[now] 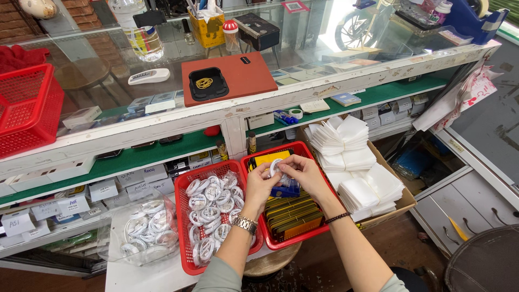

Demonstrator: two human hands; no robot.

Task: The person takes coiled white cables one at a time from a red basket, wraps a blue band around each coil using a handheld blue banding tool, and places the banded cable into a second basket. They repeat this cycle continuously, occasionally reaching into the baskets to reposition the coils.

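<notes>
My left hand (259, 184) and my right hand (303, 172) meet above two red baskets and together hold a small coiled white cable in a clear bag (277, 168). The left wrist wears a metal watch, the right a dark bead bracelet. Below the left hand, a red basket (184, 238) is filled with several bagged white cable coils. Under the right hand, another red basket (311, 233) holds yellow and black flat packages and a blue item.
A cardboard box (405, 201) of stacked white pouches stands to the right. A clear bag of cable coils (147, 231) lies at the left. Behind is a glass counter (324, 59) with a red tray, a large red basket (27, 108) and green shelves of small boxes.
</notes>
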